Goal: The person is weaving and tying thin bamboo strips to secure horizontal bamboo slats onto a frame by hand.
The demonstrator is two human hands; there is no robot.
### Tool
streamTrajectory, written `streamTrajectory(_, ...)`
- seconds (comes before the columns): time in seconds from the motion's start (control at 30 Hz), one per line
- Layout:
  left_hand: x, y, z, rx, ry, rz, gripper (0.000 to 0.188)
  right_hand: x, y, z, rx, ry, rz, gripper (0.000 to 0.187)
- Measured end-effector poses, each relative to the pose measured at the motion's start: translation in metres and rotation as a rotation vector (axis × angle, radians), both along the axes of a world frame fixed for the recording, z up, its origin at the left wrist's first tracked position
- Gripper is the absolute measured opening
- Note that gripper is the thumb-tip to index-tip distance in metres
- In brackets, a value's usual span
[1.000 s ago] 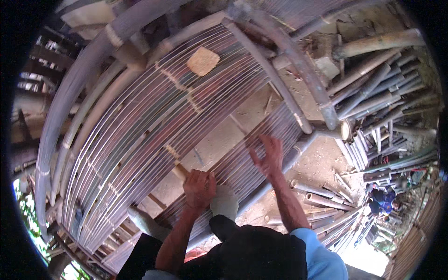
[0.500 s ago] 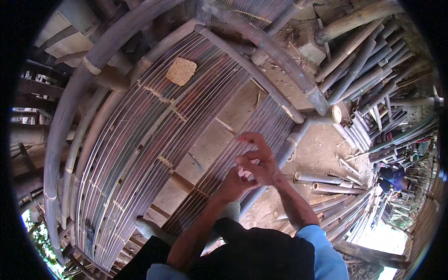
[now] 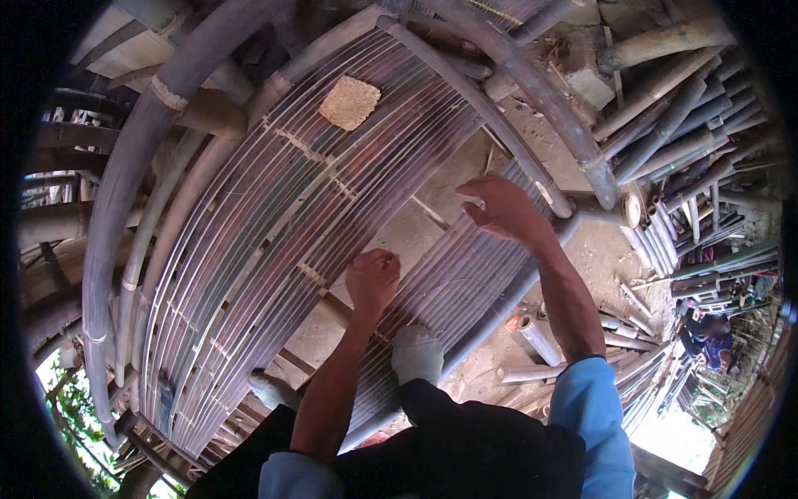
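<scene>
My left hand is closed in a loose fist above the inner edge of the slatted bamboo panel. Whatever it may hold is hidden. To its right and farther from me, my right hand is raised over the narrow slatted bench, its fingers curled in toward the thumb. Anything pinched there is too small to make out. The hands are apart. Pale ties bind the thin slats. On the panel's far part lies a flat, woven tan square.
Thick bamboo poles frame the panel at left. Another pole crosses the far side. Cut bamboo is stacked at right, with loose pieces on the dirt floor. My foot rests on the bench. A person is far right.
My hands were together over the bench and have separated. The left moved left and away from me, the right to the right and farther out. The view has shifted slightly.
</scene>
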State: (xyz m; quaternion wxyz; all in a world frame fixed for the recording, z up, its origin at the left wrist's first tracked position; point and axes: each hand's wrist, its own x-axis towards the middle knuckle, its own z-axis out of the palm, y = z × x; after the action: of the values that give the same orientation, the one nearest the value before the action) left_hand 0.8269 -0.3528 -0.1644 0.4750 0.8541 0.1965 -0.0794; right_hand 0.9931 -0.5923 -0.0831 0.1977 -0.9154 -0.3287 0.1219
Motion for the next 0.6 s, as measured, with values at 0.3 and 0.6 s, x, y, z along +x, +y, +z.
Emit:
streamTrajectory(0.3, 0.0, 0.007, 0.022, -0.367, 0.03, -0.321, 0.017, -0.021, -0.007, 0.057, -0.272, 0.831, -0.358, 0.059)
streamTrajectory(0.6, -0.089, -0.108, 0.052, -0.403, 0.222, -1.178, 0.022, -0.061, -0.025, 0.022, 0.027, -0.41, -0.62, 0.029)
